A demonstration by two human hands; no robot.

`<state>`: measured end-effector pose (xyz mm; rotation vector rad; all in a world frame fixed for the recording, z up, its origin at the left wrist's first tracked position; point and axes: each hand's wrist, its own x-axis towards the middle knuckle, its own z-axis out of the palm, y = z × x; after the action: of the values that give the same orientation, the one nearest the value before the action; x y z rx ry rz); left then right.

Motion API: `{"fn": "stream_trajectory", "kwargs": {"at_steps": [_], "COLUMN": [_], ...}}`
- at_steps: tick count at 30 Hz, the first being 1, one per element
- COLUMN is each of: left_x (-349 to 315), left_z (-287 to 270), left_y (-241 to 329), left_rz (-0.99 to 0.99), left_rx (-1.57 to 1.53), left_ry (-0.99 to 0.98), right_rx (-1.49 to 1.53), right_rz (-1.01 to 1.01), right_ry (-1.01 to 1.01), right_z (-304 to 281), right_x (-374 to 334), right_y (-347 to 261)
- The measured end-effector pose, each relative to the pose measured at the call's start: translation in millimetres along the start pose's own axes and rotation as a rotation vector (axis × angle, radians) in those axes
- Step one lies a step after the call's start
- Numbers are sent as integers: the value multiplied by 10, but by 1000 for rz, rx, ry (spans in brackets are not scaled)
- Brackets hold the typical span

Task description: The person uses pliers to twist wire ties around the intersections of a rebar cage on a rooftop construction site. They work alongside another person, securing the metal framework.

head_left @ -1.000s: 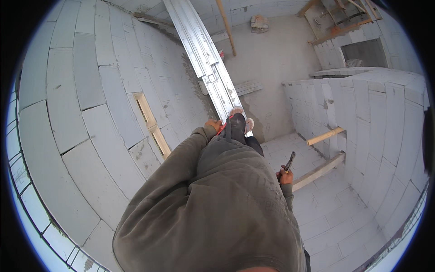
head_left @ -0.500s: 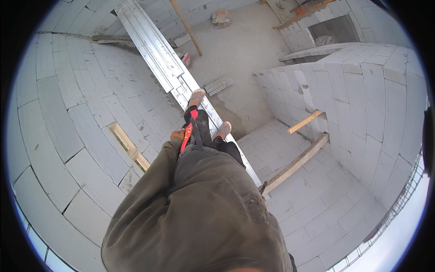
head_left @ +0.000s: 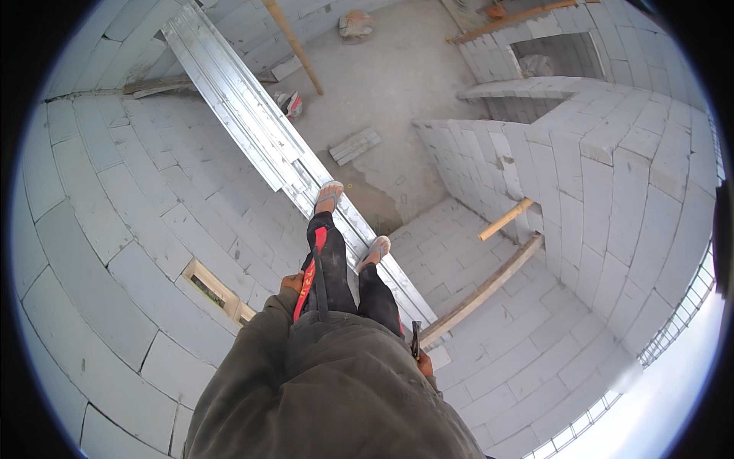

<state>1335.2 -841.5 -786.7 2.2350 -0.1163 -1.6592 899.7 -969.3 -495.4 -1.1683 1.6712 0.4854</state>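
Note:
My left hand (head_left: 291, 283) is beside my left thigh, its fingers curled in against the red stripe (head_left: 304, 289) on my dark trousers. Whether it grips the cloth or something else is hidden. A dark strap (head_left: 321, 283) hangs down at my waist. By my right hip, my right hand (head_left: 425, 364) is closed round a dark tool (head_left: 415, 340) whose upper end sticks up past the fingers. The tool's kind is not clear. Both my feet, in grey sandals, stand on long shiny metal planks (head_left: 294, 164) laid high above the floor.
Pale block walls (head_left: 115, 222) rise left and right. A wooden beam (head_left: 485, 289) meets the planks near my right side, and a round pole (head_left: 506, 219) juts from the right wall. Far below lie the concrete floor (head_left: 413, 61), stacked strips (head_left: 355, 145) and a bag (head_left: 356, 26).
My view has tilted, so legs and feet show lower and more fully. The right hand and more of its dark tool have come into sight. My left hand stays at the thigh.

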Motion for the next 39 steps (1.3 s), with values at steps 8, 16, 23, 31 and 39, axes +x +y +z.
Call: {"fn": "stream_trajectory", "kwargs": {"at_steps": [8, 16, 23, 31, 39], "left_x": [67, 234, 516, 885, 70], "left_z": [-28, -110, -309, -32, 1989], "left_y": [122, 325, 696, 1853, 2535], "left_rz": [10, 14, 339, 913, 878], "left_rx": [-32, 96, 443, 1352, 1460], "left_ry": [-37, -15, -140, -320, -539], "right_rx": [169, 154, 203, 644, 6], "right_rz": [182, 56, -11, 97, 97], "right_ry": [90, 79, 181, 408, 485], "right_z": [-166, -182, 116, 849, 2140], "right_x": [-125, 33, -62, -19, 521], "right_y": [-773, -1037, -694, 157, 1864]}}
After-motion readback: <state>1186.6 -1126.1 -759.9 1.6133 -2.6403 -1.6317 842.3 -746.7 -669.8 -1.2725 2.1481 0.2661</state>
